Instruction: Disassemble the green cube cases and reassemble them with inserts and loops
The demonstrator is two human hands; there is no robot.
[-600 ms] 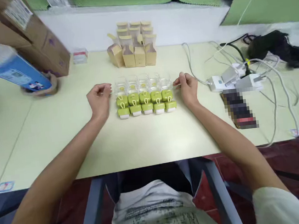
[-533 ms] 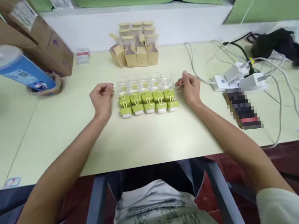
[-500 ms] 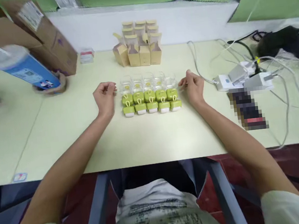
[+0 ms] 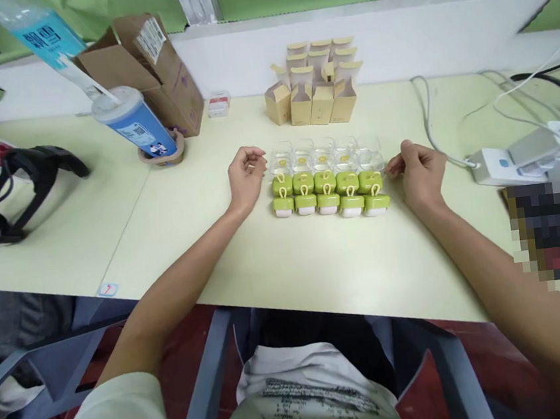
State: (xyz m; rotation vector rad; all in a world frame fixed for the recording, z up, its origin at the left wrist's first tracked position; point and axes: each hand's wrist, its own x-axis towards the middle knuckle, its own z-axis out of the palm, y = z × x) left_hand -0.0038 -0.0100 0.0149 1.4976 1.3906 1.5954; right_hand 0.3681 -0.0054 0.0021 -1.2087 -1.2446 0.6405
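Several small green gadgets (image 4: 327, 192) with white bases lie in two tight rows on the pale table (image 4: 276, 263). Behind them stands a row of clear plastic cases (image 4: 325, 154). My left hand (image 4: 245, 176) rests at the left end of the rows, fingers curled, nothing in it. My right hand (image 4: 418, 169) rests at the right end, fingers curled in a loose fist, its fingertips near the last green gadget.
Small tan cardboard boxes (image 4: 315, 84) stand stacked at the back. A blue cup with a straw (image 4: 137, 126) and a brown carton (image 4: 149, 63) stand at back left, a black headset (image 4: 17, 187) lies far left. White adapters and cables (image 4: 519, 154) lie on the right.
The view has swung left, so everything sits further right in frame and the headset has come into sight. Both hands stay at the ends of the rows.
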